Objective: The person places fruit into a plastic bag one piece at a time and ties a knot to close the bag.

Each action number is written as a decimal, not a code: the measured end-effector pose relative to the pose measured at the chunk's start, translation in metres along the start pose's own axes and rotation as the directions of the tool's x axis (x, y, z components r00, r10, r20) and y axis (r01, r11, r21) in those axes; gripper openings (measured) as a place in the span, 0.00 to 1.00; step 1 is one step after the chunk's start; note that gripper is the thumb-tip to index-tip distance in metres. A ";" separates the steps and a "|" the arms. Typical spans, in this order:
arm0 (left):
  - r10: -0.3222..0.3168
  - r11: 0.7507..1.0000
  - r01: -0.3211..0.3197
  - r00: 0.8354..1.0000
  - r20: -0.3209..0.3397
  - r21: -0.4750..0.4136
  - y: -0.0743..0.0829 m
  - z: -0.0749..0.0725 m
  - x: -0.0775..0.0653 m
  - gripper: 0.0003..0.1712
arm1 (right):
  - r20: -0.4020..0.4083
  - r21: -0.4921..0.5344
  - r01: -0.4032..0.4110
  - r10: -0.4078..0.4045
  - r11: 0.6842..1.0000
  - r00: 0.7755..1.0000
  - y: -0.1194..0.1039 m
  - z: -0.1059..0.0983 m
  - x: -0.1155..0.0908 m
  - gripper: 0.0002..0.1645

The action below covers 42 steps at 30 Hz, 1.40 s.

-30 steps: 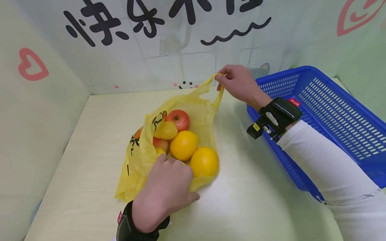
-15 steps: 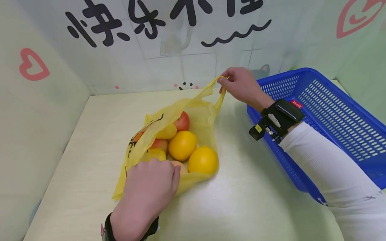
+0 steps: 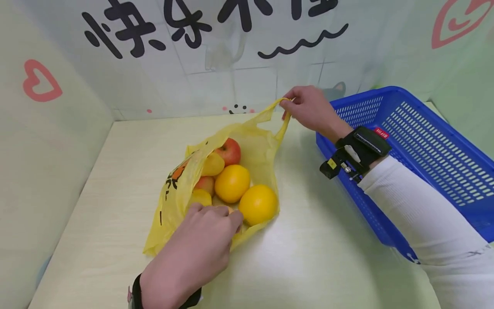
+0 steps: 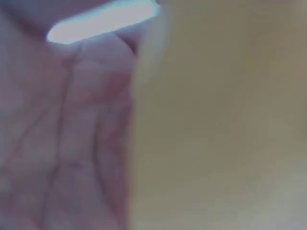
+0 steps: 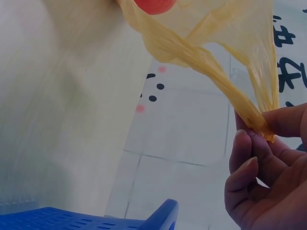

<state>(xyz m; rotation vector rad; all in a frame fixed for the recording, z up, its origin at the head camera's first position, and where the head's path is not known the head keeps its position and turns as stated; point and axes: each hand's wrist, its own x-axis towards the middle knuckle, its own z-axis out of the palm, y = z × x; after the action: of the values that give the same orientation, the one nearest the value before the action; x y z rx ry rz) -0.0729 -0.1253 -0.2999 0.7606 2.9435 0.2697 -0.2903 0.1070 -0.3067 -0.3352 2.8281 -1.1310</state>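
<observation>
A yellow plastic bag (image 3: 175, 206) lies on the table with its mouth facing me. My right hand (image 3: 310, 109) pinches its handle (image 5: 235, 98) between thumb and fingers and holds it raised. Inside sit a red apple (image 3: 230, 151), two oranges (image 3: 232, 183), two yellow fruits that look like lemons (image 3: 213, 165) and another reddish fruit (image 3: 205, 185). My left hand (image 3: 193, 246) is at the bag's near edge, over a pale peach-coloured fruit that is mostly covered. Its fingertips are hidden; the left wrist view shows only the palm and blurred yellow.
A blue plastic basket (image 3: 386, 201) with slotted walls stands at the right, under my right forearm. A white wall with black characters (image 3: 133, 32) rises behind the pale table (image 3: 127, 171).
My left hand has shifted left along the bag's near edge, then back slightly right over the peach-coloured fruit. The bag's left flap dipped, then lifted partly. My right hand stays nearly still.
</observation>
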 end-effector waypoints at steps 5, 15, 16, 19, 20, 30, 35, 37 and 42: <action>0.017 1.000 -0.016 0.998 -0.066 0.014 0.002 -0.003 -0.001 0.16 | 0.013 -0.006 -0.013 0.013 1.000 1.000 0.002 -0.003 0.001 0.20; 0.445 0.861 -0.416 0.894 0.039 -0.292 0.011 -0.015 -0.008 0.21 | 0.140 0.222 -0.148 0.119 0.964 0.983 0.005 -0.011 0.002 0.21; 0.424 0.876 -0.403 0.906 0.021 -0.265 0.011 -0.015 -0.009 0.18 | 0.159 0.251 -0.168 0.131 0.953 0.979 0.006 -0.012 0.003 0.22; 0.285 0.951 -0.297 0.950 -0.126 -0.088 0.010 -0.014 -0.011 0.16 | 0.178 0.294 -0.195 0.146 0.936 0.973 0.008 -0.015 0.004 0.23; 0.222 0.973 -0.230 0.958 -0.180 -0.023 0.010 -0.013 -0.011 0.16 | 0.176 0.299 -0.198 0.149 0.934 0.973 0.008 -0.016 0.005 0.23; 0.202 0.976 -0.174 0.946 -0.253 0.128 0.002 -0.011 -0.017 0.28 | 0.156 0.271 -0.199 0.161 0.942 0.974 0.011 -0.017 0.004 0.19; 0.172 0.983 -0.133 0.913 -0.369 0.127 -0.002 -0.012 -0.009 0.16 | 0.179 0.246 -0.197 0.155 0.949 0.972 0.009 -0.015 0.005 0.18; 0.197 0.980 -0.170 0.897 -0.396 0.101 -0.004 -0.012 -0.004 0.10 | 0.185 0.237 -0.193 0.151 0.952 0.971 0.009 -0.014 0.005 0.17; 0.307 0.950 -0.298 0.856 -0.417 0.087 -0.008 -0.010 0.009 0.14 | 0.202 0.213 -0.178 0.135 0.961 0.970 0.008 -0.011 0.003 0.17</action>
<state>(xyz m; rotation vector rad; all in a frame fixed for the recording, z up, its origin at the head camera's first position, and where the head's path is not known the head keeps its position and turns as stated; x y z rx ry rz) -0.0859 -0.1292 -0.2917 1.3295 3.2116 0.4896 -0.2964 0.1191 -0.3039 -0.1835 2.4814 -1.3014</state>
